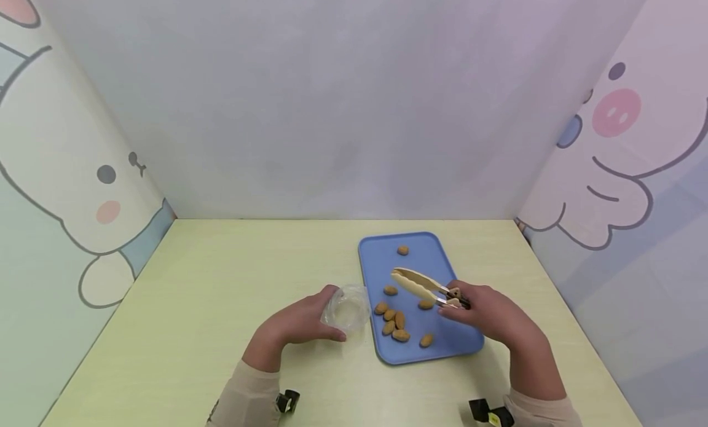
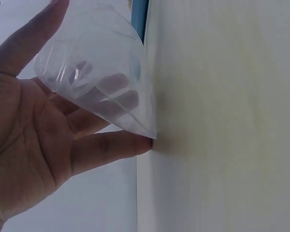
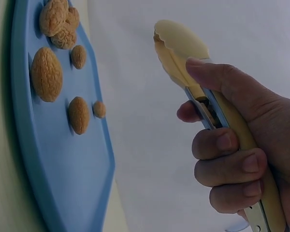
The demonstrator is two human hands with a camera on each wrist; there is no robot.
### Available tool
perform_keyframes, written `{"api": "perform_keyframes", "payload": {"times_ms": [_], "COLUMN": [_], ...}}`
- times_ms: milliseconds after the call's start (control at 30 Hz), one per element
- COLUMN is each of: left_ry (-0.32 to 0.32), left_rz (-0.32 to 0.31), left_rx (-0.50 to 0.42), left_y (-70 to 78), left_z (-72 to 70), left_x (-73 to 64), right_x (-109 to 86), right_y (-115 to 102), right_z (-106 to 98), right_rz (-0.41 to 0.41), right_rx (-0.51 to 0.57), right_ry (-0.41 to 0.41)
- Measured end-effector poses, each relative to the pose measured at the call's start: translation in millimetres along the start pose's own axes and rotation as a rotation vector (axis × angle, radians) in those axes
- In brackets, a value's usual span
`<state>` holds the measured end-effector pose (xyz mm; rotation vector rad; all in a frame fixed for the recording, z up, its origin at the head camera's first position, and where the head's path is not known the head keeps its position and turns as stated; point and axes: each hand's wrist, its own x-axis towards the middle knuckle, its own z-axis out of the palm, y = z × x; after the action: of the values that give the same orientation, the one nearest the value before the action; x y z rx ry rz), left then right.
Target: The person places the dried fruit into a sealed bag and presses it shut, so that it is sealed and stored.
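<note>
My left hand (image 1: 298, 319) curves round a clear plastic bag (image 1: 348, 308), thumb on one side and fingers behind it. In the left wrist view the fingers show through the clear bag (image 2: 101, 72), and one fingertip comes down to the tabletop. Beige-tipped tongs (image 1: 417, 284) are gripped in my right hand (image 1: 487, 310), above the blue tray (image 1: 456, 341). Thumb and curled fingers wrap the tongs' handle in the right wrist view, and the tips (image 3: 181, 41) hold nothing. Several brown nuts in their shells (image 1: 400, 319) lie on the tray, mostly grouped near its left side.
The tray stands on a pale yellow-green table (image 1: 221, 273), just right of the bag. A single nut (image 1: 403, 250) lies near the tray's far edge. A grey-white wall (image 1: 332, 107) rises behind the table, with cartoon-printed panels on both sides.
</note>
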<state>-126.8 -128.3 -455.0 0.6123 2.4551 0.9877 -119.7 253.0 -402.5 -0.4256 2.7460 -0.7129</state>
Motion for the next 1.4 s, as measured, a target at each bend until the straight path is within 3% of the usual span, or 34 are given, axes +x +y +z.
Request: {"api": "perform_keyframes", "payload": {"times_ms": [833,1100,1400], "left_ry": [-0.007,-0.021,-0.017], "left_rz": [-0.014,-0.022,0.01], "left_rx": [0.01,-0.02,-0.031], "left_y": [-1.9,0.7,-1.1], "left_z": [4.1,3.0,3.8], "left_x": [1.8,3.1,2.9], "right_x": [2.2,5.5,8.4], "right_y": [-33.5,-41.4,-47.0], "right_z": [18.4,25.7,35.9], "right_rz": [-0.143,-0.148,-0.189], "right_rx": [-0.09,-0.097,-0.117], "right_ry": [-0.022,-0.059,-0.059]}}
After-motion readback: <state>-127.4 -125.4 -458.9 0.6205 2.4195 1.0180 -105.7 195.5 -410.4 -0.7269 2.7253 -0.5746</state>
